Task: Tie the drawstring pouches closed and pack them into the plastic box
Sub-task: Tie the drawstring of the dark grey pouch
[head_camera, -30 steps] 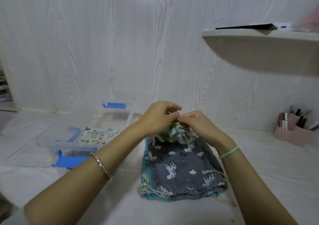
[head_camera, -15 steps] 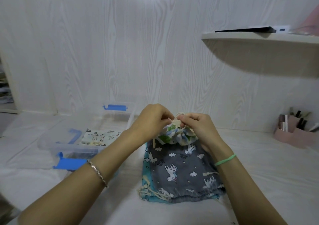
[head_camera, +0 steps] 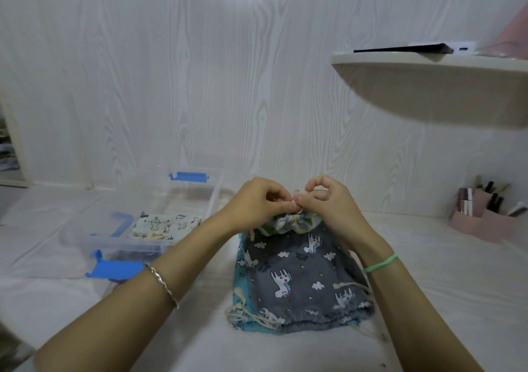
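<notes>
Right hand (head_camera: 333, 210) has arched its forefinger up; it and left hand (head_camera: 255, 204) pinch, probably, the drawstring (head_camera: 297, 194) on the pouch (head_camera: 285, 225) between them.

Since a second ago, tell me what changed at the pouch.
The right hand has arched its forefinger up over the drawstring; both hands still pinch it at the gathered mouth of the green-patterned pouch. The left hand, grey unicorn pouch and plastic box stayed put.
</notes>
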Demonstrator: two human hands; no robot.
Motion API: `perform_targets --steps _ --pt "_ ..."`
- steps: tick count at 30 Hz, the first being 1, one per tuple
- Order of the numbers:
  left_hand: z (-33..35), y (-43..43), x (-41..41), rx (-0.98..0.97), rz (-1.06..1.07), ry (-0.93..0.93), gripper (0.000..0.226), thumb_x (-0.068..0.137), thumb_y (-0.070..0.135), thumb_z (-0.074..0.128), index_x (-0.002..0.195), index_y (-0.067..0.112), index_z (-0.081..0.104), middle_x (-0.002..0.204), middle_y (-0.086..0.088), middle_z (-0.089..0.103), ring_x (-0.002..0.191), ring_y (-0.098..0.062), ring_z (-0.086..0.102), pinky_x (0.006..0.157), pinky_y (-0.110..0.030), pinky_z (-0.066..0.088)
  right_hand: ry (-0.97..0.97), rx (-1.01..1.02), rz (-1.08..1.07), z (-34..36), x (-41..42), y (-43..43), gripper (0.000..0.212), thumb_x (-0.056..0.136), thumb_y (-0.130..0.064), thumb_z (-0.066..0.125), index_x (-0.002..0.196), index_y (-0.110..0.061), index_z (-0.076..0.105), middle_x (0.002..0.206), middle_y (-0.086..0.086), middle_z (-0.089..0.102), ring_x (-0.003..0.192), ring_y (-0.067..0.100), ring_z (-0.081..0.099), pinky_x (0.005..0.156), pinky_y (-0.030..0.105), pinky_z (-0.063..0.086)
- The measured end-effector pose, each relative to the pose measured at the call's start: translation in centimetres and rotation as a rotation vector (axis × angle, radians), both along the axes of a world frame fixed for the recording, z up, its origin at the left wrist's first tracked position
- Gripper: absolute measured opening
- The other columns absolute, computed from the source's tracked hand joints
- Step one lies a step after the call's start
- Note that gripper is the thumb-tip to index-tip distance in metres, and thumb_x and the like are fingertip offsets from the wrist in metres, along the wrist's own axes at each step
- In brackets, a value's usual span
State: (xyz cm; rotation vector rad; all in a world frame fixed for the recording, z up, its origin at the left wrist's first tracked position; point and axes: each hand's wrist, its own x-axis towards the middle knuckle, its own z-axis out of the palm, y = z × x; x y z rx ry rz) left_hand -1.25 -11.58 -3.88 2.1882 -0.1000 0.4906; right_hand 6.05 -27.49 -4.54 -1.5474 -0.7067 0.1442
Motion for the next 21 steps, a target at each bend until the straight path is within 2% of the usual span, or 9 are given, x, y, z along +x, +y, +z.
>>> perform_targets --steps 2,4,6,7,10,13,16,19,21 --pt "0.0 0.1 0.0 -0.073 -0.029 0.02 0.014 0.082 0.02 0.074 0.086 0.007 0.074 0.074 -0.006 0.068 0.064 -0.008 0.056 0.06 -0.021 0.046 0.002 0.001 0.046 -0.1 0.0 -0.3 0.029 0.079 -0.001 0.075 0.091 -0.011 0.05 0.08 0.017 0.074 0.075 0.028 0.068 0.075 0.043 0.055" --pt "0.0 0.2 0.0 -0.108 -0.032 0.058 0.012 0.085 0.017 0.072 0.086 0.006 0.073 0.073 -0.006 0.063 0.065 -0.01 0.053 0.06 -0.023 0.044 -0.101 -0.019 0.016 -0.4 -0.1 -0.4 0.027 0.077 0.002 0.075 0.089 -0.009 0.053 0.081 0.022 0.071 0.075 0.027 0.067 0.076 0.043 0.056" --pt "-0.1 -0.1 0.1 -0.102 -0.027 0.111 0.017 0.088 0.019 0.067 0.084 0.003 0.071 0.07 -0.006 0.06 0.064 -0.013 0.052 0.061 -0.026 0.042 -0.259 -0.06 -0.065 -0.8 -0.3 -0.1 0.02 0.077 0.004 0.072 0.087 -0.012 0.063 0.076 0.017 0.07 0.071 0.018 0.066 0.073 0.035 0.057" --pt "-0.2 -0.2 0.3 -0.076 -0.014 0.124 0.021 0.09 0.021 0.065 0.082 0.002 0.07 0.069 -0.006 0.059 0.064 -0.014 0.051 0.061 -0.028 0.042 -0.352 -0.093 -0.108 -1.0 -0.4 0.1 0.02 0.078 0.003 0.07 0.086 -0.015 0.068 0.074 0.009 0.071 0.071 0.013 0.067 0.073 0.028 0.056" --pt "-0.3 -0.6 0.5 0.033 0.048 0.104 0.023 0.09 0.022 0.06 0.08 0.003 0.067 0.066 -0.003 0.057 0.06 -0.012 0.049 0.058 -0.026 0.04 -0.665 -0.196 -0.21 -1.2 -0.6 0.3 0.016 0.082 -0.004 0.07 0.088 -0.017 0.077 0.08 -0.009 0.071 0.075 0.003 0.066 0.075 0.014 0.051" --pt "-0.1 -0.9 0.1 0.156 0.079 0.042 0.015 0.089 0.019 0.059 0.083 0.008 0.067 0.066 0.003 0.057 0.059 -0.01 0.048 0.057 -0.025 0.039 -0.805 -0.296 -0.252 -1.2 -0.4 0.3 0.011 0.087 -0.012 0.069 0.092 -0.016 0.078 0.082 -0.005 0.069 0.078 0.007 0.063 0.075 0.017 0.048" --pt "0.1 -1.0 -0.5 0.273 0.106 -0.031 0.01 0.089 0.021 0.057 0.083 0.015 0.062 0.069 0.007 0.057 0.063 -0.009 0.05 0.06 -0.025 0.042 -0.726 -0.341 -0.252 -1.0 -0.5 0.2 0.009 0.089 -0.019 0.068 0.086 -0.018 0.076 0.082 -0.004 0.066 0.08 0.01 0.062 0.075 0.024 0.048" --pt "0.3 -1.0 -0.7 0.332 0.117 -0.079 0.009 0.09 0.024 0.058 0.082 0.019 0.06 0.069 0.01 0.056 0.063 -0.006 0.05 0.058 -0.023 0.039 -0.482 -0.269 -0.176 -0.9 -0.2 -0.1 0.016 0.088 -0.017 0.068 0.078 -0.028 0.072 0.088 -0.001 0.065 0.085 0.009 0.062 0.079 0.02 0.048" --pt "0.3 -0.9 -0.6 0.351 0.126 -0.086 0.008 0.09 0.024 0.059 0.083 0.02 0.062 0.067 0.012 0.055 0.061 -0.002 0.048 0.054 -0.016 0.034 -0.23 -0.157 -0.076 -1.1 0.1 -0.1 0.015 0.088 -0.012 0.066 0.08 -0.021 0.075 0.095 0.009 0.067 0.089 0.017 0.064 0.087 0.029 0.048"
